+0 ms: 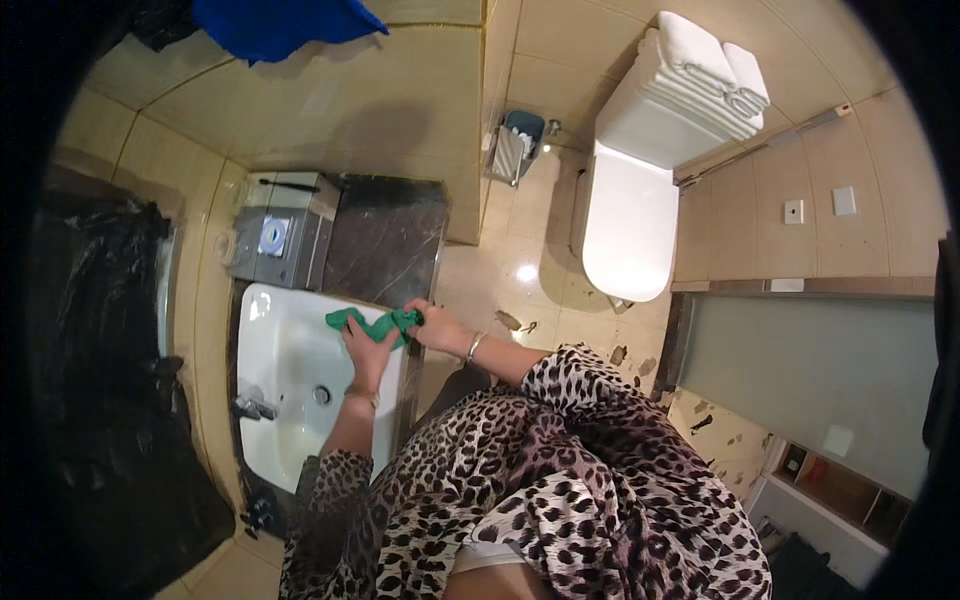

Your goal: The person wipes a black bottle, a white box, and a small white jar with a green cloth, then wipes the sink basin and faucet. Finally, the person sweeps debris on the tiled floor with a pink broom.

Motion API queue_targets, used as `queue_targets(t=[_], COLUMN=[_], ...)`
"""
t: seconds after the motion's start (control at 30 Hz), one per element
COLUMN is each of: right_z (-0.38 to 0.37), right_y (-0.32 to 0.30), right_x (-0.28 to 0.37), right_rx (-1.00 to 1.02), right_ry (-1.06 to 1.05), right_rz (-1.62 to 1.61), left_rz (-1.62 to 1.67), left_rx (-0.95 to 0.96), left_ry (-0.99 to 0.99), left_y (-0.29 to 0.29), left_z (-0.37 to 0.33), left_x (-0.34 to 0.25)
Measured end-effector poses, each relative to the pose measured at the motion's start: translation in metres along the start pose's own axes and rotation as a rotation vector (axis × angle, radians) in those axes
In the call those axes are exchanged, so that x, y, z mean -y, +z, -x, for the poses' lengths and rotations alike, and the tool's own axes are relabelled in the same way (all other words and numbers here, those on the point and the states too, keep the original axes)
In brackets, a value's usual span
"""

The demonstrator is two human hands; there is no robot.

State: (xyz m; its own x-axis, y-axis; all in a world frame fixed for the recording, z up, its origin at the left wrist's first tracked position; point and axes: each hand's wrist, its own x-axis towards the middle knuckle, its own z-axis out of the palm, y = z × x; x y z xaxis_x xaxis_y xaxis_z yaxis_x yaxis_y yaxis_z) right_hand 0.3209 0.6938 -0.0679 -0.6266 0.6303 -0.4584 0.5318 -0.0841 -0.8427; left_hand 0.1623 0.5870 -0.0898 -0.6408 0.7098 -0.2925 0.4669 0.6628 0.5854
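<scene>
A green cloth [382, 326] is bunched and twisted between my two hands, over the right-hand rim of the white washbasin [300, 312]. My left hand [367, 358] closes on the middle of the cloth, a loose tip of it sticking out to the left. Its other end is gripped by my right hand [437, 328], beyond the basin's edge. A metal tap [257, 405] stands at the basin's left side, and a round drain [321, 395] shows in the bowl, which holds no visible standing water.
Past the basin, a dark stone counter [385, 240] carries a grey box [290, 240]. A white toilet [630, 225] stands at the far right with folded towels [700, 70] on its tank. Near it is a small bin [522, 135]. Blue cloth [290, 25] hangs at the top left.
</scene>
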Motion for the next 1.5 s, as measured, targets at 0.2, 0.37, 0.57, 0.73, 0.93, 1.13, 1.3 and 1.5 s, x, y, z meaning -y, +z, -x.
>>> queue_targets(t=[0.2, 0.37, 0.57, 0.73, 0.93, 1.13, 1.3, 1.5], right_z=[0.009, 0.013, 0.025, 0.047, 0.053, 0.063, 0.111, 0.163], right_y=[-0.018, -0.039, -0.048, -0.077, -0.088, -0.09, -0.114, -0.085], right_x=[0.014, -0.007, -0.027, -0.005, -0.005, -0.003, 0.002, -0.03], right_rx=[0.032, 0.059, 0.005, 0.104, -0.002, -0.313, -0.546, -1.179], right_ry=[-0.04, 0.075, -0.058, 0.104, -0.057, -0.331, -0.006, 0.045], right_rz=[0.043, -0.105, -0.201, -0.327, -0.281, -0.008, -0.215, -0.288], left_rz=[-0.003, 0.08, -0.277, 0.099, 0.548, 0.852, 0.353, -0.088], left_rx=[-0.073, -0.084, -0.059, -0.052, 0.24, 0.803, 1.15, 1.271], left_ry=[0.009, 0.046, 0.284, 0.33, -0.058, -0.077, 0.554, 0.884], left_y=[0.006, -0.003, -0.006, -0.024, -0.029, -0.023, -0.009, 0.026], left_z=[0.008, 0.011, 0.017, 0.014, 0.006, -0.005, -0.019, -0.058], left_x=[0.032, 0.025, 0.014, 0.014, -0.034, -0.155, -0.214, -0.246])
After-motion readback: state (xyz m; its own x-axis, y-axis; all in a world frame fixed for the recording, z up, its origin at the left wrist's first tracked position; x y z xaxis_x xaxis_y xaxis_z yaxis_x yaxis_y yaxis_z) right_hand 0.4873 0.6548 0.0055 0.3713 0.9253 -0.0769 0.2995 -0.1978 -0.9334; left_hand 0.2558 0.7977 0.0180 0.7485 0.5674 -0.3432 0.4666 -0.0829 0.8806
